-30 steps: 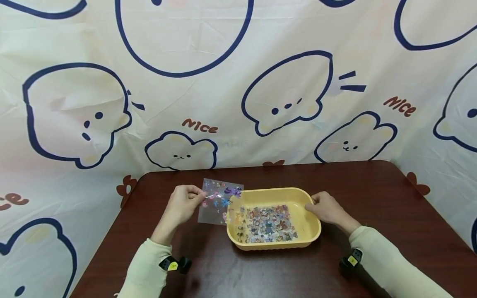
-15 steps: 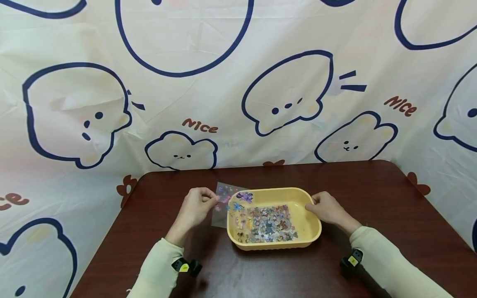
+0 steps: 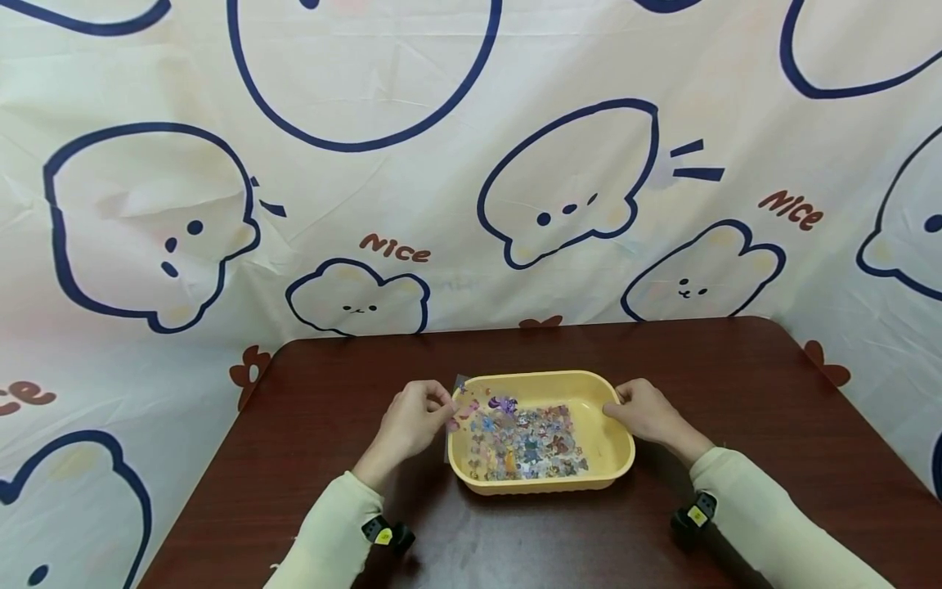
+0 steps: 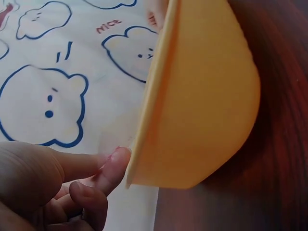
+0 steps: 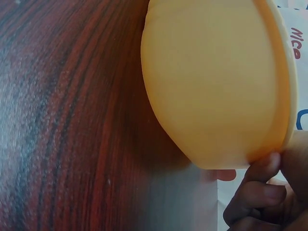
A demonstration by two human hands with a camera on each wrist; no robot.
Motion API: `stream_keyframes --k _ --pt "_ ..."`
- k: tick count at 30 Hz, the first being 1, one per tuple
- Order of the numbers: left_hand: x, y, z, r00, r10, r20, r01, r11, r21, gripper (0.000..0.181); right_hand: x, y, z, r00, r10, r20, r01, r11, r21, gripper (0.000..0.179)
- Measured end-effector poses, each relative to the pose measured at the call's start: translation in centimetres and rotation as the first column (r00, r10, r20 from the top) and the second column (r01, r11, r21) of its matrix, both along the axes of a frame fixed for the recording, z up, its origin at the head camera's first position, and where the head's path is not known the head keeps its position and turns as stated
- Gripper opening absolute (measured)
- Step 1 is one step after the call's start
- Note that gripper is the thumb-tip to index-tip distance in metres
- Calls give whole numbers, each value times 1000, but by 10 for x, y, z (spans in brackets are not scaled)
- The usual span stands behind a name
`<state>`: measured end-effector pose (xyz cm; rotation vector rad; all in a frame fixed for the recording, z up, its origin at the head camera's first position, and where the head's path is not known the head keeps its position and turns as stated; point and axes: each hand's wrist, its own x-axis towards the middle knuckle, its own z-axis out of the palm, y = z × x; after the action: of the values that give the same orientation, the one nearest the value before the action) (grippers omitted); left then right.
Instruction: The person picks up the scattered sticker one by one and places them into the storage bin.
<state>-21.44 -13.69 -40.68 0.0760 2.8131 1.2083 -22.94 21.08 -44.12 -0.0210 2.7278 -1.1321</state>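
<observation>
A clear sticker sheet with small colourful figures lies across the left part of a yellow plastic tray. My left hand pinches the sheet's left edge between thumb and forefinger, right at the tray's left rim. In the left wrist view, the left fingertips meet beside the rim. Several colourful stickers lie in the tray, partly covered by the sheet. My right hand grips the tray's right rim, thumb inside; in the right wrist view its curled fingers press under the rim.
The tray stands on a dark reddish-brown wooden table. Behind it hangs a white cloth printed with blue cartoon outlines. Black wrist devices sit on the left sleeve and the right sleeve.
My left hand has moved to the right with the sticker sheet, which has gone from beside the tray to over its left part. The right hand and the tray have stayed in place.
</observation>
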Motion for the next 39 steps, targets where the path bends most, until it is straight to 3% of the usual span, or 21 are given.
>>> stream_keyframes --k 17,22,31,39 --pt "3 17 -7 992 -106 -75 94 984 -154 20 0 0 1 1000 13 -22 -13 1000 3 36" --pt "3 21 -8 987 -117 -112 91 973 -212 21 0 0 1 999 19 -30 -19 1000 2 36" --pt "3 26 -11 988 -108 -111 79 968 -240 23 0 0 1 999 20 -25 -20 1000 4 36" --pt "3 30 -9 983 -139 -120 98 950 -295 25 -1 2 0 999 22 -24 -21 1000 9 36"
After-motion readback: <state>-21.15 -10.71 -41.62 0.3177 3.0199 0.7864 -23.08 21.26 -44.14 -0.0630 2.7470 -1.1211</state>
